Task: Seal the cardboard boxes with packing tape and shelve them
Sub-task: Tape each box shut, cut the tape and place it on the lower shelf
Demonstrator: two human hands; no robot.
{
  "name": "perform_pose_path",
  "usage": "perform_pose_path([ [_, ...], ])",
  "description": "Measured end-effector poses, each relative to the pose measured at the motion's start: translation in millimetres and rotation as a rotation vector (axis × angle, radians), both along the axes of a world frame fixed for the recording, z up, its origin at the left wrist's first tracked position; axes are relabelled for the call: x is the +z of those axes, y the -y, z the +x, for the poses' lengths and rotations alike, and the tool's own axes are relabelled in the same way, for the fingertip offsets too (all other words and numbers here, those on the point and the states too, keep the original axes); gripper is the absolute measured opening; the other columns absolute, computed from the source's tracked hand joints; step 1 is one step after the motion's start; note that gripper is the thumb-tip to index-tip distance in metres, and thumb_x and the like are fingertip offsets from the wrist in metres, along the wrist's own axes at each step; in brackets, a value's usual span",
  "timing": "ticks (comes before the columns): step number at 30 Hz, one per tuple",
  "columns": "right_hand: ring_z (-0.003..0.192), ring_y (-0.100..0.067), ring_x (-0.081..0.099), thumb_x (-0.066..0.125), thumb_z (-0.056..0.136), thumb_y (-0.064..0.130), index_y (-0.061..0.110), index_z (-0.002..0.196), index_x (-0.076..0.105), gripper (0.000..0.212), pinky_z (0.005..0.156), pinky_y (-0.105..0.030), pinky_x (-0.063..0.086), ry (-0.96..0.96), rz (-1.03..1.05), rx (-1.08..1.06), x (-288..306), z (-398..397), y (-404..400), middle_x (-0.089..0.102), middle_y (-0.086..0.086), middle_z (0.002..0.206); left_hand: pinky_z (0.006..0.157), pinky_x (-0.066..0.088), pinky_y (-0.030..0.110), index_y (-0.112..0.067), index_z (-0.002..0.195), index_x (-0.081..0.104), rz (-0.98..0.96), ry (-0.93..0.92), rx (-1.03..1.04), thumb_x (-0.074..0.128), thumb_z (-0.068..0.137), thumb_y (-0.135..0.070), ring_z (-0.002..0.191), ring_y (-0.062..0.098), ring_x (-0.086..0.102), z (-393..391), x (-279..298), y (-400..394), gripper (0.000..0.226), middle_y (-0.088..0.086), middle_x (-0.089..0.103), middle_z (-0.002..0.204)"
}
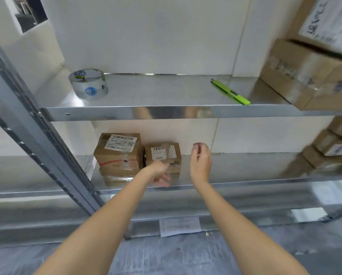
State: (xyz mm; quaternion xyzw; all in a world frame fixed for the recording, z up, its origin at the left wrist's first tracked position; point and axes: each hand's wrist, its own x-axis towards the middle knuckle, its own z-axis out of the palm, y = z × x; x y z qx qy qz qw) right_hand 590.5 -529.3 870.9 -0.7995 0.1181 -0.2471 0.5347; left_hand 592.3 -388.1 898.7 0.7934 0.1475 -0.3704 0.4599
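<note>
Two sealed cardboard boxes stand on the lower metal shelf (245, 169): a larger box (118, 153) with a white label on top, and to its right a small box (163, 155). My left hand (160, 173) hangs in front of the small box with loose fingers, holding nothing; whether it touches the box is unclear. My right hand (200, 159) is raised to the right of the small box, fingers loosely curled, empty. A roll of clear packing tape (88, 83) sits on the upper shelf (166, 90) at the left.
A green utility knife (230, 92) lies on the upper shelf at the right. Large cardboard boxes (309, 76) fill the upper shelf's right end, and more boxes (332, 147) crowd the lower shelf's right end. A grey upright post (37, 124) crosses the left side.
</note>
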Motion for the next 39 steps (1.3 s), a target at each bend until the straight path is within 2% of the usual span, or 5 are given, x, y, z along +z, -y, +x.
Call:
perform_pose_path([
  [4, 0.07, -0.023, 0.055, 0.04, 0.097, 0.024, 0.006, 0.074, 0.058, 0.035, 0.065, -0.032, 0.037, 0.213, -0.112, -0.006, 61, -27, 26, 0.06, -0.005, 0.074, 0.054, 0.048, 0.019, -0.012, 0.088, 0.058, 0.178, -0.145, -0.51, 0.032, 0.105, -0.023, 0.061, 0.013, 0.059, -4, 51, 18, 0.033, 0.001, 0.061, 0.075],
  [12, 0.061, -0.024, 0.05, 0.036, 0.098, 0.032, 0.002, 0.068, 0.055, 0.047, 0.059, -0.04, 0.037, 0.486, -0.194, -0.12, 173, -60, 109, 0.055, -0.008, 0.063, 0.047, 0.046, 0.015, -0.016, 0.09, 0.062, 0.436, -0.152, -0.961, 0.037, 0.105, -0.036, 0.051, 0.01, 0.062, 0, 182, 92, 0.036, -0.003, 0.068, 0.068],
  [22, 0.075, -0.016, 0.048, 0.042, 0.1, 0.016, 0.01, 0.079, 0.054, 0.024, 0.069, -0.03, 0.039, 0.746, -0.251, -0.271, 293, -51, 213, 0.052, 0.0, 0.078, 0.049, 0.032, 0.019, -0.016, 0.079, 0.051, -0.197, 0.788, -0.209, 0.037, 0.099, -0.013, 0.041, 0.007, 0.049, 2, 303, 210, 0.025, -0.001, 0.051, 0.068],
  [28, 0.08, 0.0, 0.044, 0.047, 0.096, 0.021, 0.007, 0.1, 0.055, 0.016, 0.072, -0.009, 0.035, 0.819, -0.071, -0.402, 337, -46, 270, 0.048, 0.002, 0.096, 0.087, 0.045, 0.034, -0.019, 0.114, 0.049, -0.375, 1.017, 0.073, 0.037, 0.103, -0.034, 0.102, 0.019, 0.055, 5, 326, 265, 0.023, 0.007, 0.058, 0.123],
  [39, 0.146, -0.03, 0.021, 0.03, 0.096, 0.064, 0.021, 0.154, 0.021, 0.073, 0.117, -0.051, 0.02, 0.175, 0.179, -0.347, 380, 10, 411, 0.02, -0.007, 0.161, 0.121, 0.006, 0.044, -0.031, 0.156, 0.009, -0.574, 1.132, 0.098, 0.012, 0.1, -0.062, 0.151, 0.016, 0.004, 28, 372, 319, 0.065, -0.006, 0.003, 0.165],
])
